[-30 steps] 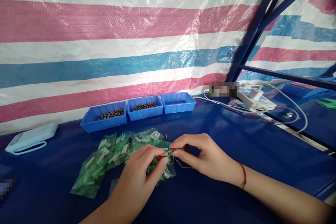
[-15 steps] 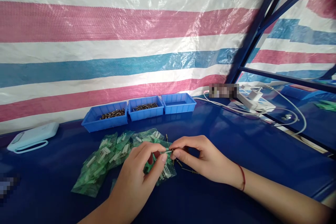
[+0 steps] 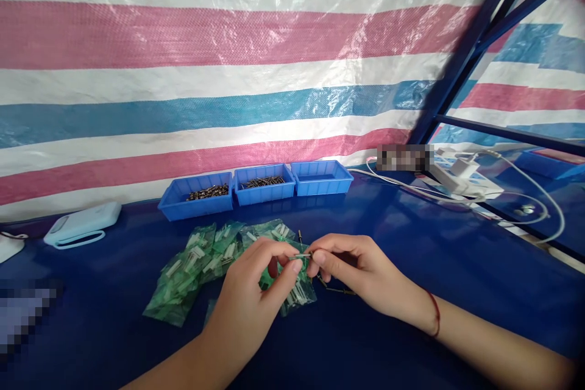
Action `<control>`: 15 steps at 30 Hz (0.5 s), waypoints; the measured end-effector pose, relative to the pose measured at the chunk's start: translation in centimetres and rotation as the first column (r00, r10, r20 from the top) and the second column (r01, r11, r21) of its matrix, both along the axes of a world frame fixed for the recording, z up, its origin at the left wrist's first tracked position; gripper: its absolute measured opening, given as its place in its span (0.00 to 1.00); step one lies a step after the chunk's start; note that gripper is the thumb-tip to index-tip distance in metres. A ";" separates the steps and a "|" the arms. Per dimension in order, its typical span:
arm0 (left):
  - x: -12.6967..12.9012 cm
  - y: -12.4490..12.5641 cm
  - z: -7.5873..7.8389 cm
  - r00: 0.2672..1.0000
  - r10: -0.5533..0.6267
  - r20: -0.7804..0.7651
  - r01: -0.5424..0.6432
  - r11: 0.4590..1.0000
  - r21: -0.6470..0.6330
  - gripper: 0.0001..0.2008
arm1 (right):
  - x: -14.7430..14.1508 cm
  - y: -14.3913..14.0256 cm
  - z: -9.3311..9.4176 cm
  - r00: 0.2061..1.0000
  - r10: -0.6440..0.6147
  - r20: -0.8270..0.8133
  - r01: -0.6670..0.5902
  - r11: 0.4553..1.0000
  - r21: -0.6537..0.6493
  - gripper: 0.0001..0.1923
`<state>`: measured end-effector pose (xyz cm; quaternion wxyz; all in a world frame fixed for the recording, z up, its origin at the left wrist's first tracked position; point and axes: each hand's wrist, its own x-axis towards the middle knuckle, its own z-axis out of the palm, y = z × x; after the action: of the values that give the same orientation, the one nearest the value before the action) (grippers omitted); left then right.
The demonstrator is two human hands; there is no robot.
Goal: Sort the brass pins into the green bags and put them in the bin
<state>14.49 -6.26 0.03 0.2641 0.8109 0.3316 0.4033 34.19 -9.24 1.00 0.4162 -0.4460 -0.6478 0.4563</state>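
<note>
Striped tarp (image 3: 205, 73) hangs as the backdrop; dark blue frame bars (image 3: 461, 55) rise at right. The worktop (image 3: 411, 237) is glossy dark blue, so small dark parts read poorly against it.

Three blue bins (image 3: 264, 185) stand in a row at the back edge: two hold small dark metal parts, the rightmost looks bare inside. A pale blue device (image 3: 82, 225) lies far left. White power strip and cable (image 3: 461, 178) sit at right, well apart from the hands.

A heap of green packets (image 3: 192, 268), each with pale pins inside, spreads just in front of the hands and partly under them.

Left hand (image 3: 249, 311) and right hand (image 3: 361, 274) meet fingertip to fingertip above the packets. Between them is a thin metal pin (image 3: 301, 256), held level. Each grip is a tight thumb-and-forefinger pinch on one end of it; the other fingers are curled loosely. Whether a second piece sits on the pin is too small to tell.

A few loose pins (image 3: 336, 287) lie on the worktop just beneath the right hand.

Risks, as judged:
- Pin is slim and slick-looking; a pinch this fine could let it spring out, and it would vanish against the dark surface or among the packets.
- Uneven push from the two grips may bend it.
- The right palm hovers close over the loose pins; a small drop of the wrist could scatter them.
- The left wrist rides over the packet heap and could drag a packet askew.
</note>
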 end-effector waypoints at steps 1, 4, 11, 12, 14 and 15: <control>0.0 0.0 0.0 1.000 0.001 0.007 -0.001 1.000 -0.005 0.04 | -0.1 0.1 0.0 1.000 0.002 0.000 -0.002 1.000 -0.004 0.13; -0.2 0.1 0.0 1.000 0.001 0.022 0.000 1.000 -0.014 0.04 | -0.2 0.2 0.1 1.000 0.006 0.002 -0.006 1.000 -0.015 0.14; -0.2 -0.1 0.2 1.000 -0.003 -0.011 0.003 0.999 -0.039 0.04 | -0.3 0.1 0.0 1.000 0.003 -0.007 -0.003 1.000 -0.007 0.13; -0.2 -0.1 0.3 1.000 -0.005 -0.029 0.004 0.999 -0.052 0.05 | -0.4 0.1 -0.1 1.000 -0.006 -0.015 0.006 1.000 0.000 0.12; -0.2 0.1 0.2 0.998 -0.010 -0.067 0.005 0.997 -0.074 0.07 | -0.5 0.1 -0.3 0.998 -0.050 -0.034 0.051 0.999 0.015 0.10; -0.2 0.1 0.2 0.996 -0.011 -0.089 0.004 0.997 -0.078 0.07 | -0.6 0.1 -0.4 0.996 -0.078 -0.046 0.080 0.997 0.023 0.09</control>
<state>14.25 -6.12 0.18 0.2818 0.8187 0.3553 0.3523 33.62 -9.13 0.63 0.4538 -0.4557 -0.6258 0.4413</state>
